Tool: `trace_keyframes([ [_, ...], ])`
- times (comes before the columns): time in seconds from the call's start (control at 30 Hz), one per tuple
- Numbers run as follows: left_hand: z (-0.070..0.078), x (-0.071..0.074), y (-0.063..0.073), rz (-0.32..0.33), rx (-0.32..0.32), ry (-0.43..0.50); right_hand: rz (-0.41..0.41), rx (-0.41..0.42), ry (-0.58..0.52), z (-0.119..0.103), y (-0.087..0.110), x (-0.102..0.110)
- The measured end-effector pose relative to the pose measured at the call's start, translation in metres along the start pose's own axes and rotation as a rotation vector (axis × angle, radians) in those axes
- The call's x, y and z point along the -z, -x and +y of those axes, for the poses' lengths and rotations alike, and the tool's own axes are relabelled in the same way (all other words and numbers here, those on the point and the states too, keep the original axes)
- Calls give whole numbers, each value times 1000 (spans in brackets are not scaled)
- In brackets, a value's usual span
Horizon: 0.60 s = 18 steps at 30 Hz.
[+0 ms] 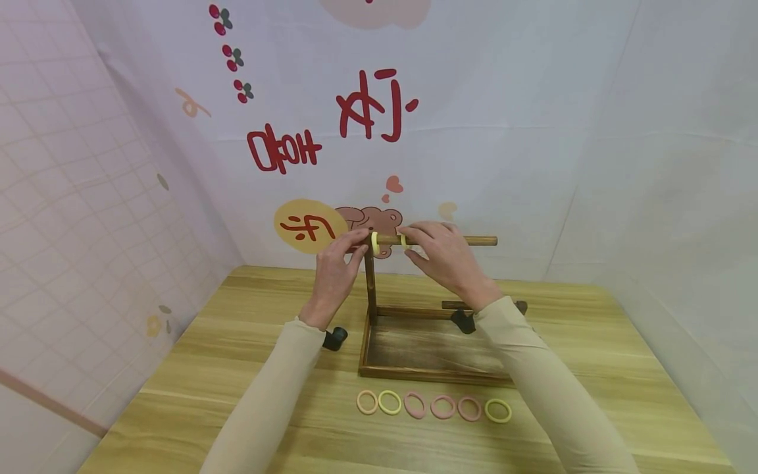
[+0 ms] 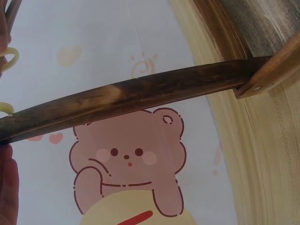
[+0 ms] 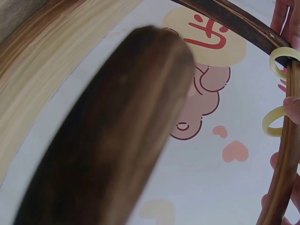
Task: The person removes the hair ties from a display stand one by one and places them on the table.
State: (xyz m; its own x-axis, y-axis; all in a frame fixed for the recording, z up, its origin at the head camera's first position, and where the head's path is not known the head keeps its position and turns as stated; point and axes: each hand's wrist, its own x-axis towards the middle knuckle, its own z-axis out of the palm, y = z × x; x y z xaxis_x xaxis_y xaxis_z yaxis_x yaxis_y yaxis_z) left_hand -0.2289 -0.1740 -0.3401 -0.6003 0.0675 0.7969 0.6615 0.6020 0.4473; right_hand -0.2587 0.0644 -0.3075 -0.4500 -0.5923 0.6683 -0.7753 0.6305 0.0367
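A dark wooden stand carries a horizontal rod at the top of its upright post. One pale yellow ring hangs on the rod beside the post. Farther right, my right hand pinches a second yellow ring, which is also around the rod. My left hand holds the top of the post at the corner. Only its fingers show at the left wrist view's edge, so part of that grip is hidden.
Several rings, orange, yellow and pink, lie in a row on the wooden table before the stand's tray base. A lower wooden bar sits partly behind the right arm. A printed cloth hangs behind.
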Motion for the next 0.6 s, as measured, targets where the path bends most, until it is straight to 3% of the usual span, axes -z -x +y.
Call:
trace_keyframes([
  [0.6,-1,-1,0,-10,25,3,0,-11,10,3,3,7],
])
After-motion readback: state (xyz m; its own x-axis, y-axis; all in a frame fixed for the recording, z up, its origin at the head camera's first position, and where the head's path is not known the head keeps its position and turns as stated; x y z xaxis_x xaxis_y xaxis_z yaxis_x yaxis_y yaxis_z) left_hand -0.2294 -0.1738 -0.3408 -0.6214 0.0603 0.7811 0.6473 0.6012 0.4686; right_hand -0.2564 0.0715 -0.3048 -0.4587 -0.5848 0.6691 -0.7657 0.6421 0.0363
